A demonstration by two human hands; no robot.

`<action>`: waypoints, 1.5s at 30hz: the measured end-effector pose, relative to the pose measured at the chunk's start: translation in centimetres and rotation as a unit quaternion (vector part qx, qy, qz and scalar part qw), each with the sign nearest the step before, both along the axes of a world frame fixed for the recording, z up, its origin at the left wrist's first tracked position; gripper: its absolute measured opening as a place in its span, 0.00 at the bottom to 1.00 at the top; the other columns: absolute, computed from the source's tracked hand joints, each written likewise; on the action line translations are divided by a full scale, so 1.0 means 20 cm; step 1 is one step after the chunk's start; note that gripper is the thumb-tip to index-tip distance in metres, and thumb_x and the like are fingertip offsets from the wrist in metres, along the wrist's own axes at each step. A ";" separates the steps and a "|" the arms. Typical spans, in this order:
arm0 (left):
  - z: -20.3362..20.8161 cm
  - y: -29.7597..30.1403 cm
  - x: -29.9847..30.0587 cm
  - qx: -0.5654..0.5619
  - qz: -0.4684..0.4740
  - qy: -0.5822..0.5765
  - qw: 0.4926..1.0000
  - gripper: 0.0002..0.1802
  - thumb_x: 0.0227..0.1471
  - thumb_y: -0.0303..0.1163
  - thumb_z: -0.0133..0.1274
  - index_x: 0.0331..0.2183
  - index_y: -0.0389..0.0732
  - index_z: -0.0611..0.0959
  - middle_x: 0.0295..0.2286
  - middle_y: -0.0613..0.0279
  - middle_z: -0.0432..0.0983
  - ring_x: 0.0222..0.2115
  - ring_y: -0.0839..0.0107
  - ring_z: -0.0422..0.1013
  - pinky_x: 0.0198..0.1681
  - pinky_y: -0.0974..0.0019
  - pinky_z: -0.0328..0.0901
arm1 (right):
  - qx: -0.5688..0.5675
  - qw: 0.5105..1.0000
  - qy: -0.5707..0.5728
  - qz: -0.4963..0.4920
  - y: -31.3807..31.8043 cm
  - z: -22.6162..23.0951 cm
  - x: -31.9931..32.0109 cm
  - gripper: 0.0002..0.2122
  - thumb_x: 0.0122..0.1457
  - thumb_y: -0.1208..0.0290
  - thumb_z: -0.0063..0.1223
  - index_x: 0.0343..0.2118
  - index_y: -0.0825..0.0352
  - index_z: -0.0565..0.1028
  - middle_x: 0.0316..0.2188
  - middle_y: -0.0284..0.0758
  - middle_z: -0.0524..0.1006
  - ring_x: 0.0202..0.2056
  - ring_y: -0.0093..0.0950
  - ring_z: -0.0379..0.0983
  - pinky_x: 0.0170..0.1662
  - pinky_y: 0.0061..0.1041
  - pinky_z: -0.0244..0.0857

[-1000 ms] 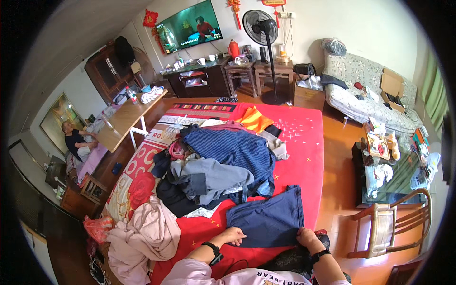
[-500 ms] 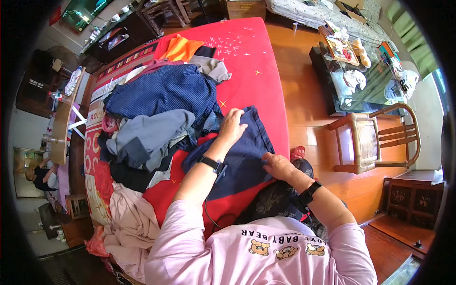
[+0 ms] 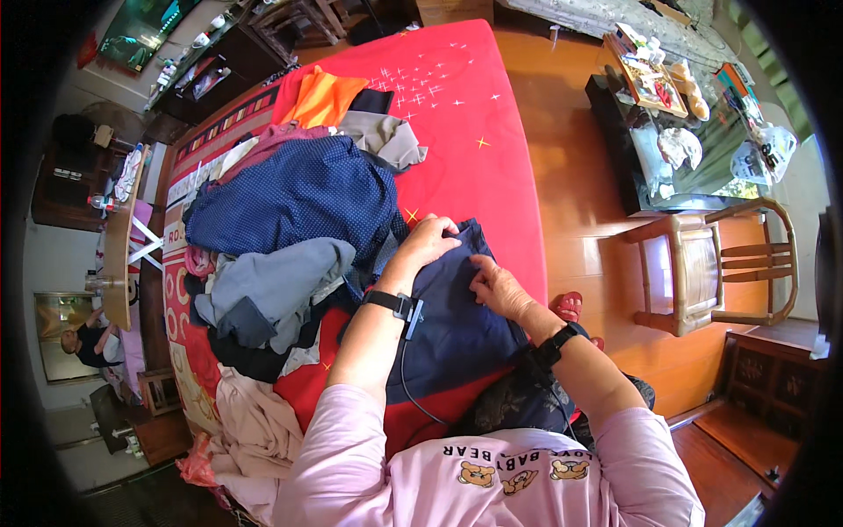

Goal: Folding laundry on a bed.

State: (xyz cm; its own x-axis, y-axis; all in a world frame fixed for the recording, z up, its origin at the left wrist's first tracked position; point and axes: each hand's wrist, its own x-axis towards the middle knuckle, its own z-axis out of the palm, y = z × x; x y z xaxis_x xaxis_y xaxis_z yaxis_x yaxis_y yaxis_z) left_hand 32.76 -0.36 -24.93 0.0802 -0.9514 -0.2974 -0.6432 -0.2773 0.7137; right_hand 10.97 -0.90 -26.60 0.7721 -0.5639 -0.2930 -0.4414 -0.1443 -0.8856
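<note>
Dark navy cloth garment (image 3: 457, 338), spread largely flat near the right-hand edge of the red patterned bed cover (image 3: 470, 176), close to the wearer's body. Watching remotely through the head camera, I saw both bare hands at its farther part. The left hand (image 3: 430, 242) lay at the upper left edge with its fingers bent; I could not tell whether they pinched the fabric. The right hand (image 3: 500, 288) rested over the upper right part, index finger extended and the others curled; whether it gripped any cloth was likewise unclear to me.

Progress, as I judged it, was partial: this single piece was laid out, yet its outline formed no compact bundle, so handling of it seemed unfinished. Left of it, a loose heap appeared to await attention, comprising a blue dotted garment (image 3: 299, 193), a grey-blue soft garment (image 3: 285, 272) and black crumpled cloth (image 3: 250, 356). At the heap's far end lay bright orange fabric (image 3: 327, 97) and a grey-beige crumpled garment (image 3: 384, 140). Pale pink bunched fabric (image 3: 255, 417) lay nearer the wearer, on the left. All these pieces looked unarranged, with neither hand upon them.
</note>
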 end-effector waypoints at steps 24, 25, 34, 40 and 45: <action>-0.02 0.06 -0.20 -0.059 0.101 -0.072 0.991 0.23 0.35 0.35 0.64 0.35 0.36 0.77 0.32 0.46 0.76 0.37 0.53 0.73 0.39 0.56 0.67 | 0.244 0.954 -0.131 -0.116 0.03 -0.05 0.00 0.18 0.59 0.79 0.42 0.53 0.65 0.64 0.39 0.33 0.74 0.34 0.25 0.74 0.35 0.22 0.69; 0.05 0.06 -0.25 -0.075 0.074 -0.096 0.990 0.16 0.37 0.33 0.61 0.32 0.37 0.78 0.30 0.48 0.76 0.35 0.53 0.73 0.37 0.55 0.67 | 0.242 0.954 -0.132 -0.118 0.00 -0.05 0.00 0.18 0.59 0.79 0.42 0.53 0.65 0.64 0.39 0.33 0.74 0.34 0.25 0.74 0.35 0.22 0.69; -0.02 0.32 -0.41 -0.167 -0.077 -0.105 0.977 0.14 0.41 0.24 0.54 0.33 0.43 0.70 0.28 0.57 0.73 0.33 0.55 0.71 0.37 0.55 0.67 | 0.429 0.867 -0.167 -0.190 -0.06 -0.07 -0.08 0.17 0.53 0.85 0.41 0.46 0.67 0.69 0.40 0.38 0.75 0.42 0.33 0.74 0.42 0.32 0.74; 0.01 0.34 -0.40 -0.152 -0.155 -0.117 0.969 0.16 0.39 0.28 0.58 0.34 0.41 0.73 0.28 0.57 0.74 0.33 0.56 0.72 0.38 0.55 0.67 | 0.410 0.880 -0.130 -0.203 -0.06 0.09 -0.10 0.14 0.55 0.80 0.47 0.46 0.68 0.69 0.38 0.37 0.75 0.40 0.31 0.74 0.39 0.30 0.74; -0.05 0.35 -0.32 -0.113 -0.114 -0.014 0.987 0.18 0.38 0.33 0.61 0.34 0.41 0.75 0.26 0.58 0.75 0.31 0.58 0.73 0.34 0.57 0.67 | 0.277 0.940 -0.104 -0.172 -0.01 0.02 -0.07 0.13 0.56 0.75 0.52 0.44 0.67 0.70 0.36 0.34 0.74 0.37 0.24 0.73 0.36 0.23 0.73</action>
State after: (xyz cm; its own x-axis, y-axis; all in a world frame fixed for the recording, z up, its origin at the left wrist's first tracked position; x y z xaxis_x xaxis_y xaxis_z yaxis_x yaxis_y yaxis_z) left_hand 26.31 6.59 -25.90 -0.1387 -0.9874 -0.0767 -0.6906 0.0409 0.7221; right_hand 9.57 -1.04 -26.21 0.6455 -0.5964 -0.4771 -0.1858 0.4833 -0.8555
